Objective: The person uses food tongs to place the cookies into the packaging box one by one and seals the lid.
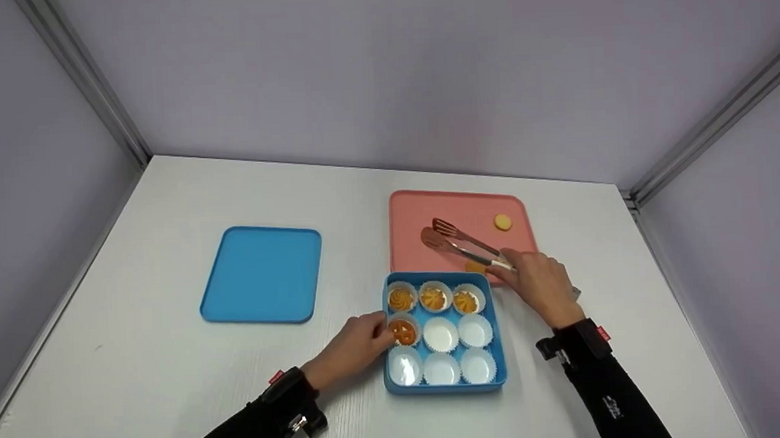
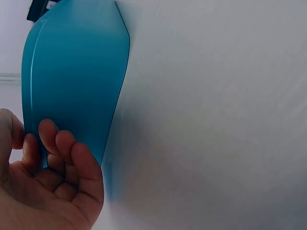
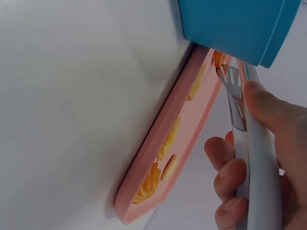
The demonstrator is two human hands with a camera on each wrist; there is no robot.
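Observation:
My left hand (image 1: 359, 342) grips the left wall of a blue box (image 1: 447, 389). In the left wrist view, that hand's curled fingers (image 2: 86, 163) lie against the box's outer side, its thumb at the rim. White paper cups (image 1: 440, 335) fill the box; the back three hold swirl cookies (image 1: 433, 299), and the middle row's left cup has a pretzel-shaped cookie (image 1: 403, 332). My right hand (image 1: 539, 281) holds metal food tongs (image 1: 470, 250) by the handles, their slotted heads parted over a pink tray (image 1: 452, 200). In the right wrist view, fingers and thumb wrap the tongs (image 3: 261, 167).
A blue square lid-like tray (image 1: 261, 274) lies on the white table (image 1: 139, 361) at the left. On the pink tray sits a round yellow cookie (image 1: 503, 222), with several cookies (image 3: 148, 184) along it in the right wrist view. The box stands against the tray's front edge.

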